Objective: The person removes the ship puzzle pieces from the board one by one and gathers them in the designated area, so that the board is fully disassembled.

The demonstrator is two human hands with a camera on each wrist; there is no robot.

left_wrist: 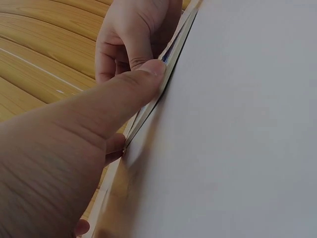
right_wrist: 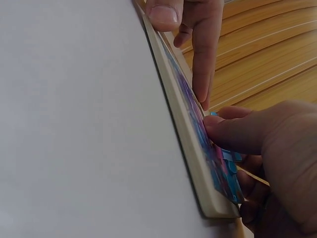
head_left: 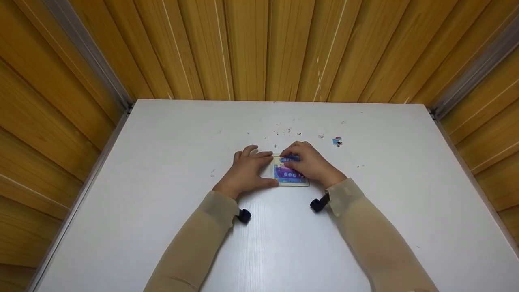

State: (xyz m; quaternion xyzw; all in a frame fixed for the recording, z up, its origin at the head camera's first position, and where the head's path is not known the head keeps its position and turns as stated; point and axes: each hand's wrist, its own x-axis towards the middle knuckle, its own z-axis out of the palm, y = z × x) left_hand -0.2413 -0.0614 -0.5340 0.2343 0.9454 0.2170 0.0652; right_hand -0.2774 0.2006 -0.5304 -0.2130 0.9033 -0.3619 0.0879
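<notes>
A small jigsaw puzzle [head_left: 288,174] in a cream frame [right_wrist: 171,96] lies on the white table, its picture a purple ship on blue. My left hand [head_left: 248,170] holds the frame's left side, thumb at the near corner and index finger along the far corner, the other fingers spread. Over the puzzle's upper right, my right hand [head_left: 310,162] pinches a blue jigsaw piece [right_wrist: 231,157] between thumb and curled fingers. In the right wrist view this piece stands up from the picture. Part of the picture is hidden under the right hand.
A blue and red jigsaw piece [head_left: 337,141] lies on the table [head_left: 170,162] beyond and right of the right hand. Small dark marks dot the tabletop behind the puzzle. Yellow wood-patterned walls [head_left: 243,48] enclose the table's back and sides.
</notes>
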